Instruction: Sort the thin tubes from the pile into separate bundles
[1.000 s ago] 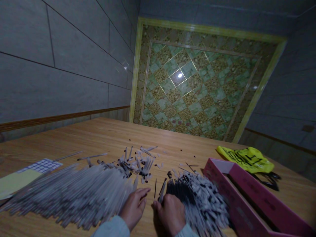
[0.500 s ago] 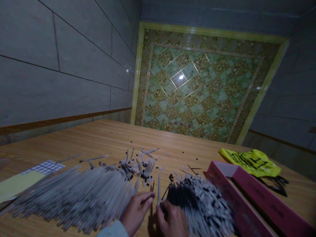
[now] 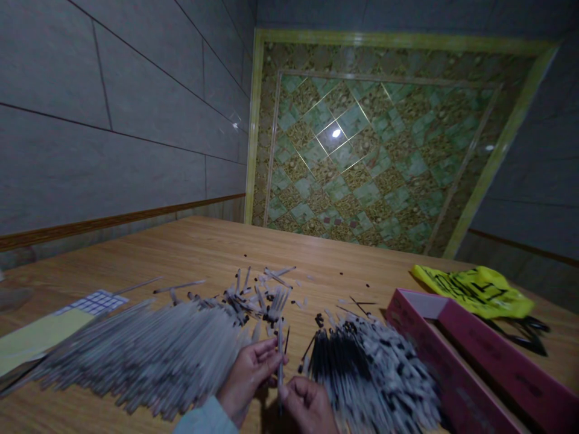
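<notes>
left hand [image 3: 248, 378] and right hand [image 3: 310, 405] pinched one tube [image 3: 280, 345] | near bench [image 3: 181, 253] edge, between grey pile [image 3: 149, 355] and dark pile [image 3: 371, 374] | light, straight grip seemed best

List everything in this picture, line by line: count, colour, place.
table: one, wooden, under everything
tube pile: one, grey, left
refill pile: one, black-grey, right
loose pieces: many, grey-black, behind piles
box: one, pink, far right
bag: one, yellow, behind box
scissors: one, black, beside bag
sheets: two, yellow and gridded, far left
thin tube: one, grey, between hands
left hand: one, pinching thin tube
right hand: one, holding its base
</notes>
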A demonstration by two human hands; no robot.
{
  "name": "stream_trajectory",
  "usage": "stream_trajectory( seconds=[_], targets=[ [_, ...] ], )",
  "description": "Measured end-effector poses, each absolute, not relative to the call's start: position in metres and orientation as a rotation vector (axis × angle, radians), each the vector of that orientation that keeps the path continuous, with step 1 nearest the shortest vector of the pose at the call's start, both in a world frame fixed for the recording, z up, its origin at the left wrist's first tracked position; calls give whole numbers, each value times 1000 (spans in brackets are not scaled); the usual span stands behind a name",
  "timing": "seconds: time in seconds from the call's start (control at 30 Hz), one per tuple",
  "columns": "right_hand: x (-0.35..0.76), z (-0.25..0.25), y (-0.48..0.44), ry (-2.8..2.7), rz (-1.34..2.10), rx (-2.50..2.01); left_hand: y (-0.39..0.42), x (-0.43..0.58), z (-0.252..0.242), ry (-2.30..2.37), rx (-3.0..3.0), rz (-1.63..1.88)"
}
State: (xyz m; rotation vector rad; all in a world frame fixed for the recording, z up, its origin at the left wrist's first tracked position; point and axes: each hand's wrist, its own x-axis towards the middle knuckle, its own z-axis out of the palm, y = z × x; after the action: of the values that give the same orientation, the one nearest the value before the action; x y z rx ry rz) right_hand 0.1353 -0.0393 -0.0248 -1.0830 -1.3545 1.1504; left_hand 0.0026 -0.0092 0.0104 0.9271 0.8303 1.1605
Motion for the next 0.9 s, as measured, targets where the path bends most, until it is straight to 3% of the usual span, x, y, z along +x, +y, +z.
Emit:
stream_trajectory(
  seconds=[0.13,0.37,0.63,0.9],
  targets=[
    [137,-21,-40,-1180,1540,-868,-10,-1,14,862,828,1215],
    [136,-20,-42,-1208,1591,-806,-11,-4,24,933,774,1260],
    [144,-22,-39,-1325,1373,-1010,-11,-2,18,906,774,1324],
    [143,-14,-43,-1355,856,-1185,-6,-14,20,966,664,1456]
  ],
)
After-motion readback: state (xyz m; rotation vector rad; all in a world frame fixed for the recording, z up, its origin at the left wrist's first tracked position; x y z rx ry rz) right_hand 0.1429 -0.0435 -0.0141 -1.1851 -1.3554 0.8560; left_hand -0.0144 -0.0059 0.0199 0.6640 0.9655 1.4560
